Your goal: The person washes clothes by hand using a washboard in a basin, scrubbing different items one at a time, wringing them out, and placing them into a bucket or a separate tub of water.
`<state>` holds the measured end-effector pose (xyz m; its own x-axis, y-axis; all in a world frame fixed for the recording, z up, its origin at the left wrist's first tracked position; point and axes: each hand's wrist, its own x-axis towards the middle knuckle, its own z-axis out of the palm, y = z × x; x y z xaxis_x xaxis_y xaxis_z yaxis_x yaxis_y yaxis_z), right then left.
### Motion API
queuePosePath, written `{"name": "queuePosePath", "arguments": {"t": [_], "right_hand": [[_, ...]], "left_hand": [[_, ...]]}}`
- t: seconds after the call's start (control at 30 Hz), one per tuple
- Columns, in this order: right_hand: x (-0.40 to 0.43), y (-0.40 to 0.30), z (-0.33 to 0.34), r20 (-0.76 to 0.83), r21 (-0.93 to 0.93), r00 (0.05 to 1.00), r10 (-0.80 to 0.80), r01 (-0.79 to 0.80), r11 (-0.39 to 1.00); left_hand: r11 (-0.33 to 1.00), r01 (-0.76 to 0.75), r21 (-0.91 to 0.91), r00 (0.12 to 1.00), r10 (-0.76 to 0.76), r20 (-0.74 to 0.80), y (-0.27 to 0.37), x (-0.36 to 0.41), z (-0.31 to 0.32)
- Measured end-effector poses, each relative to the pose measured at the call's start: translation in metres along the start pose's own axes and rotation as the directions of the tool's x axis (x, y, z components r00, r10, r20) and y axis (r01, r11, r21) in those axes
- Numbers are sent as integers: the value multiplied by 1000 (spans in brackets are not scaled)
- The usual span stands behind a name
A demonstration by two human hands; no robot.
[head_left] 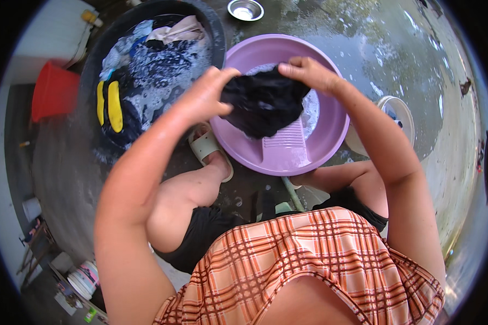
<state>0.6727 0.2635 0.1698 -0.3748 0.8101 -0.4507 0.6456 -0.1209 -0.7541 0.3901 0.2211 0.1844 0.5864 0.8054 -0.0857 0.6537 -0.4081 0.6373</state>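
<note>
A wet black cloth [264, 101] is stretched between my two hands above a round pink plastic basin [244, 156]. My left hand [213, 95] grips its left edge, and my right hand [307, 73] pinches its upper right corner. Below the cloth, the ridged washboard [286, 142] moulded into the basin shows in part. Suds and water [310, 111] lie in the basin, partly hidden by the cloth. To the left, a large black tub [218, 36] holds soapy water with dark, blue and pale pink clothes [179, 30], and a dark piece with yellow strips [115, 106].
A metal bowl [246, 10] sits on the wet floor beyond the basin. A whitish bucket [408, 118] stands at the right, partly behind my forearm. A red bucket [53, 93] is at the far left. A green hose or pipe [293, 194] runs between my feet.
</note>
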Motion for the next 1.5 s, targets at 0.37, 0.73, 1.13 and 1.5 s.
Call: {"name": "queuePosePath", "arguments": {"t": [0.37, 0.73, 1.13, 1.5], "right_hand": [[114, -174, 60, -230, 45, 846, -481, 504, 863], [48, -391, 139, -256, 442, 770, -584, 631, 638], [73, -372, 140, -190, -168, 707, -681, 660, 732], [231, -169, 219, -88, -668, 896, -435, 271, 693]], "left_hand": [[739, 53, -672, 195, -668, -718, -219, -222, -101], [839, 144, -525, 855, -372, -360, -138, -178, -28], [913, 77, -401, 337, -402, -852, -227, -208, -44], [733, 389, -559, 240, -666, -707, -282, -252, 18]]}}
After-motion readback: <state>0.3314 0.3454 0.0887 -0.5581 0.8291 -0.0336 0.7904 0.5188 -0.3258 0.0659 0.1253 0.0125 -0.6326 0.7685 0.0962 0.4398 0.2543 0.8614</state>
